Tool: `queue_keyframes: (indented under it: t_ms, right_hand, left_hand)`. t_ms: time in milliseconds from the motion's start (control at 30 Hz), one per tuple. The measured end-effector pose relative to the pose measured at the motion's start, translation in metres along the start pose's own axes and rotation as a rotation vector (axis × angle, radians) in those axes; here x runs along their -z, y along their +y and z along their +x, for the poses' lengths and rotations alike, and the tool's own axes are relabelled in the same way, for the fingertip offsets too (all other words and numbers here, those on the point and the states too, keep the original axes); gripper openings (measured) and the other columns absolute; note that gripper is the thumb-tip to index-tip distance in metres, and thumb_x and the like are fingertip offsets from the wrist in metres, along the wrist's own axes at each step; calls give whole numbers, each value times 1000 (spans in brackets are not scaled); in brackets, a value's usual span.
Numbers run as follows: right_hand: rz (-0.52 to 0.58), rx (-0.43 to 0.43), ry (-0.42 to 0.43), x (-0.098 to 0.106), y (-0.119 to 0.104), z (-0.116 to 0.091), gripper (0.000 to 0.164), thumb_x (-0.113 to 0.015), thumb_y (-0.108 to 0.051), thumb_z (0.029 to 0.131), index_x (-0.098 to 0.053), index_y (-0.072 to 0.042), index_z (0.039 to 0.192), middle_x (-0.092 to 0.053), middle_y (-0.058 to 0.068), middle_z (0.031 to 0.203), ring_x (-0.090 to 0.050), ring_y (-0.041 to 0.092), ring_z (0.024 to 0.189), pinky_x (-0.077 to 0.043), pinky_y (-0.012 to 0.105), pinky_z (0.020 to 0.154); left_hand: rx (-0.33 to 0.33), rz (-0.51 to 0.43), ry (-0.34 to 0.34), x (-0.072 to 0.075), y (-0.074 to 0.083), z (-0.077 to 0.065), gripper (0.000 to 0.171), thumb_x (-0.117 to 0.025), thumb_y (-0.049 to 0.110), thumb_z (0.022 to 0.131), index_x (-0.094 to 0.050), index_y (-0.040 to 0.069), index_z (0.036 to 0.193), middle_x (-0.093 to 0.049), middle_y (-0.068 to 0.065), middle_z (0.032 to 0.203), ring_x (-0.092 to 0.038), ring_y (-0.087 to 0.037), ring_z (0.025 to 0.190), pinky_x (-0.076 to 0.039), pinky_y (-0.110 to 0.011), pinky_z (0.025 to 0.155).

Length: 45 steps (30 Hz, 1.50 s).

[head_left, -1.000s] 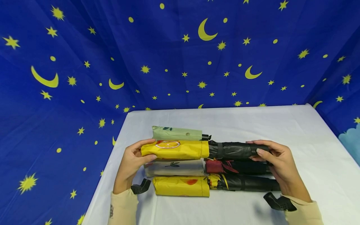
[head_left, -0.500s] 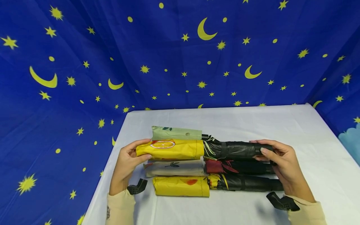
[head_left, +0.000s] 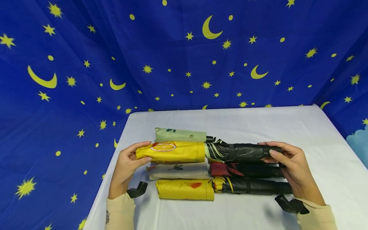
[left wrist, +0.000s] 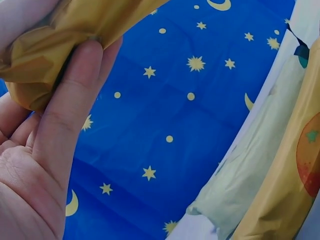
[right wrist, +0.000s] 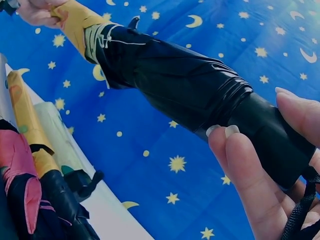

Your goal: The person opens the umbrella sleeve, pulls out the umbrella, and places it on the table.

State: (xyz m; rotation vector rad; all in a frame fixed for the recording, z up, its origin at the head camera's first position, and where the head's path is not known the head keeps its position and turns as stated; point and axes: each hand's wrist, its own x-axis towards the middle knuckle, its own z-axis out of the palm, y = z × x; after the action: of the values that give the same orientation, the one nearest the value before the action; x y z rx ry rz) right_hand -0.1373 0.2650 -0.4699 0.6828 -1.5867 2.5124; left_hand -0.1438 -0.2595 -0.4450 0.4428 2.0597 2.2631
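Note:
My left hand (head_left: pixel 125 163) pinches the closed end of a yellow umbrella sleeve (head_left: pixel 187 151) with an orange-slice print. Out of its right end reaches a folded black umbrella (head_left: pixel 244 151) with pale green edging, whose far part is hidden in the sleeve. My right hand (head_left: pixel 291 163) grips the umbrella's black handle (right wrist: pixel 275 137); a black wrist strap (right wrist: pixel 302 207) hangs there. Both are held raised over the table. Below them lie a whitish leaf-print sleeve (head_left: pixel 184 172), a red-and-black folded umbrella (head_left: pixel 221 169), another yellow sleeve (head_left: pixel 184 190) and a black-and-yellow folded umbrella (head_left: pixel 253 186).
Behind the held umbrella lies a light green sleeve (head_left: pixel 178 135) with a short black end showing. All rest on a white-covered table (head_left: pixel 244 124). Blue star-and-moon cloth (head_left: pixel 172 48) hangs at the back and sides.
The left hand has moved left with the yellow sleeve, and the right hand has moved right with the umbrella. More of the green-edged canopy now shows outside the sleeve.

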Motion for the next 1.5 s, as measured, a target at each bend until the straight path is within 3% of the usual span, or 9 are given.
queue_keyframes:
  t_ms: [333, 833, 1100, 1300, 1500]
  right_hand:
    - [-73, -13, 17, 2, -5, 0, 32, -39, 24, 98, -50, 27, 128, -68, 25, 123, -70, 31, 107, -61, 39, 73]
    - [-66, -3, 2, 6, -8, 4, 33, -38, 24, 98, -49, 28, 129, -68, 26, 124, -70, 31, 107, -61, 38, 73]
    - [-3, 22, 6, 8, -10, 6, 34, -34, 25, 99, -48, 28, 129, -67, 28, 124, -70, 33, 107, -62, 37, 74]
    - [-5, 29, 15, 16, -13, 2, 34, -34, 25, 99, -47, 29, 130, -67, 29, 123, -70, 33, 106, -62, 38, 74]
    - [-53, -42, 91, 42, -17, -3, 33, -38, 23, 100, -51, 25, 131, -70, 23, 120, -73, 29, 100, -61, 36, 74]
  left_hand:
    - [3, 14, 1, 4, 2, 2, 52, -71, -13, 89, -53, -14, 138, -64, -18, 125, -66, -21, 107, -58, -28, 85]
    - [7, 28, 40, 11, 1, 0, 50, -70, -12, 90, -56, -10, 138, -63, -17, 129, -65, -21, 110, -57, -28, 87]
    - [-17, 5, 78, 16, 2, -1, 48, -69, -12, 91, -56, -10, 138, -62, -17, 131, -66, -20, 107, -58, -28, 86]
    - [-9, 6, 116, 31, -9, -2, 48, -66, -13, 93, -55, -9, 139, -57, -16, 134, -64, -19, 108, -57, -26, 85]
    - [67, 50, 153, 50, -24, 8, 49, -71, -5, 93, -57, -6, 140, -57, -12, 135, -63, -18, 111, -57, -26, 86]
